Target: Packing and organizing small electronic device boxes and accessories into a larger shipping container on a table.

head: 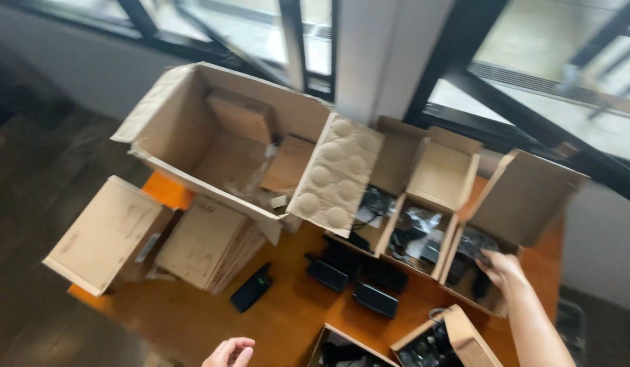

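Right hand [503, 266] reaches into the rightmost small open carton [495, 224] on the orange surface [288, 319], grip state can't tell, so pinch the dark bagged item [474, 246] w/ care; left hand [230, 352] loosely curled, holding nothing.

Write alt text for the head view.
Right hand reaches into an open small cardboard box on an orange table; left hand hangs empty at the bottom edge. A large open carton and black devices lie nearby.
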